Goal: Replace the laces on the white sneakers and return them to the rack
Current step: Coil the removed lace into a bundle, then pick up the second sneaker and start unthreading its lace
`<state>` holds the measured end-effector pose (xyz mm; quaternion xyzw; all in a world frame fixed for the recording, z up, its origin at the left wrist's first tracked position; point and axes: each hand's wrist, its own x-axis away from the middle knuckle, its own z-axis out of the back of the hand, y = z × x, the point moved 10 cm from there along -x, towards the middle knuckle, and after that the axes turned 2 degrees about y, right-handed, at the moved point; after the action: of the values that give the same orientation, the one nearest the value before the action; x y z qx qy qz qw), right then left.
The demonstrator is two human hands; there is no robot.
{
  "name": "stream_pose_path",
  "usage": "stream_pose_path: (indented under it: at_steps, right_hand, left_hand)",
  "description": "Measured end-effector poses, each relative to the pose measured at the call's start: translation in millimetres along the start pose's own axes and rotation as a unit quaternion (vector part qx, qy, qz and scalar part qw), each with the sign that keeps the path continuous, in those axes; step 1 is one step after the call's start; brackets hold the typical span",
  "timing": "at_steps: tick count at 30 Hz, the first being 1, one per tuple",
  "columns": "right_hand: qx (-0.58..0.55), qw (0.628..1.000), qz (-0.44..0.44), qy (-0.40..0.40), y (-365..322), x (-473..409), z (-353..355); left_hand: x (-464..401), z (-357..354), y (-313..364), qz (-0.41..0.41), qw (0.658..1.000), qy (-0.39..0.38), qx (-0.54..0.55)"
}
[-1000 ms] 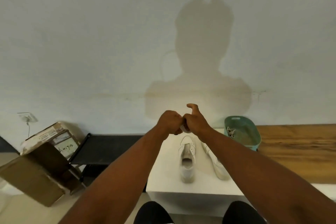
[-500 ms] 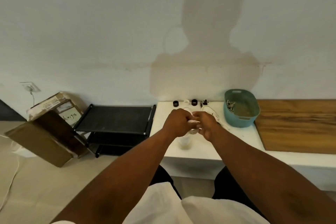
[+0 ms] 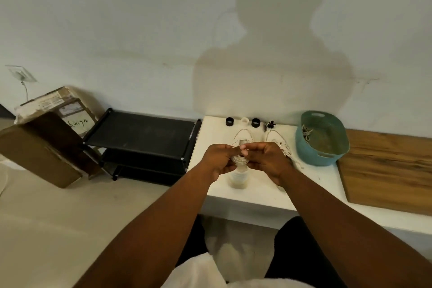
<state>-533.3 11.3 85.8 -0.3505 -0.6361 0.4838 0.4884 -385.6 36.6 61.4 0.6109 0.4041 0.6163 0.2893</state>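
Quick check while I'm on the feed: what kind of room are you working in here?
Probably a plain room at home, maybe an entryway, not a workshop. A low black shoe rack stands against the bare white wall, a taped cardboard box sits on the floor, and the sneakers lie on a low white table.

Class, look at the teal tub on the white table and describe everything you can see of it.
The teal tub is an oval basin that looks like plastic, with a slot handle cut in its near and far rims. It stands upright at the right end of the white table, beside the wooden board. A tangle of pale laces lies inside against its left wall. Neither hand touches it.
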Motion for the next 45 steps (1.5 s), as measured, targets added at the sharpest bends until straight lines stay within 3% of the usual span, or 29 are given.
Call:
stream_pose_path:
  at_steps: [5, 7, 11, 14, 18, 21, 25, 31, 35, 39, 42, 45]
  right_hand:
    - [0.031, 0.998, -0.054, 0.007, 33, -60, -32]
    - [0.046, 0.995, -0.080, 0.024, 50, -91, -41]
    - [0.075, 0.989, -0.105, 0.069, 68, -163, -53]
    - [0.108, 0.985, -0.087, 0.101, 61, -227, -61]
    - [0.185, 0.968, -0.092, 0.141, 74, -306, -67]
    - [0.307, 0.940, -0.078, 0.127, 88, -347, -76]
    - [0.381, 0.912, -0.097, 0.120, 101, -363, -80]
    - [0.565, 0.813, -0.063, 0.127, 81, -362, -89]
    - [0.547, 0.825, -0.082, 0.115, 75, -354, -83]
    - [0.528, 0.838, -0.033, 0.132, 49, -315, -66]
    - [0.444, 0.880, 0.014, 0.168, 39, -262, -37]
    - [0.453, 0.864, 0.034, 0.217, 24, -198, -1]
  left_hand:
    - [-53, 45, -34, 0.047, 0.995, 0.016, 0.091]
    - [-78, 70, -50, 0.050, 0.988, 0.062, 0.135]
    - [-116, 131, -80, -0.033, 0.964, 0.233, 0.122]
    - [-136, 147, -80, -0.101, 0.956, 0.271, 0.056]
    - [-156, 142, -67, -0.143, 0.957, 0.250, -0.014]
    - [-166, 139, -71, -0.137, 0.961, 0.237, -0.042]
    - [-173, 134, -75, -0.129, 0.964, 0.225, -0.052]
    - [-177, 130, -80, -0.120, 0.970, 0.208, -0.033]
    - [-181, 123, -81, -0.121, 0.976, 0.180, -0.031]
    - [-186, 111, -83, -0.112, 0.982, 0.143, -0.060]
    - [-183, 92, -83, -0.119, 0.982, 0.097, -0.109]
    - [-167, 71, -76, -0.148, 0.980, 0.029, -0.131]
